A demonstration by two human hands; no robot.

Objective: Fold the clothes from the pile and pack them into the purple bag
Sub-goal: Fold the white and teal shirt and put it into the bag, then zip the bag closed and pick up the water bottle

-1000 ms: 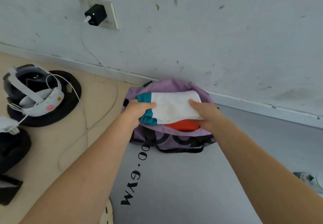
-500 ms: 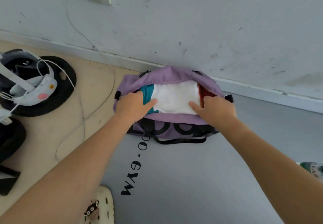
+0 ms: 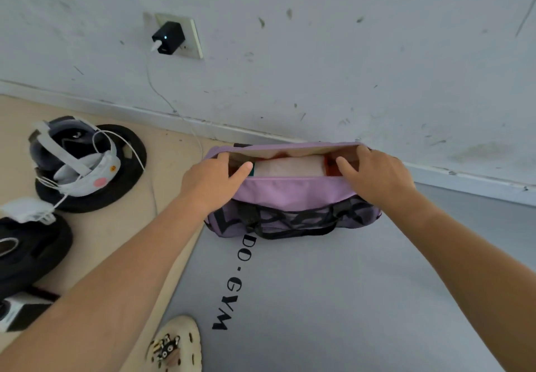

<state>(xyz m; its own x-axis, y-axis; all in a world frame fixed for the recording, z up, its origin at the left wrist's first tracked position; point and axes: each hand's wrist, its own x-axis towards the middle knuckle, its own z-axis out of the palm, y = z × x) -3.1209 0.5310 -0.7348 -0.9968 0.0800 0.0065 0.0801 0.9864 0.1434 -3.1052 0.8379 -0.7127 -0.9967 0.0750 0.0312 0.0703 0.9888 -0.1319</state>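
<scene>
The purple bag (image 3: 290, 194) lies open against the wall on the grey mat. Inside it sits a folded white garment (image 3: 290, 166) with a teal edge at its left, and orange cloth (image 3: 331, 168) shows at its right. My left hand (image 3: 213, 177) is at the left end of the opening, fingers reaching inside and thumb lying by the teal edge. At the right end, my right hand (image 3: 377, 174) has its spread fingers touching the far rim and its thumb pointing at the orange cloth. Neither hand holds the garment.
A grey mat (image 3: 333, 299) with "GYM" lettering spreads in front of the bag. Left on the beige floor are a headset (image 3: 75, 162) on black weight plates (image 3: 32, 249), and a cable runs to a wall charger (image 3: 168, 38). A cream clog (image 3: 177, 345) is at the bottom.
The white garment went from above the bag down into it. Both hands let go of it and moved out to the ends of the opening.
</scene>
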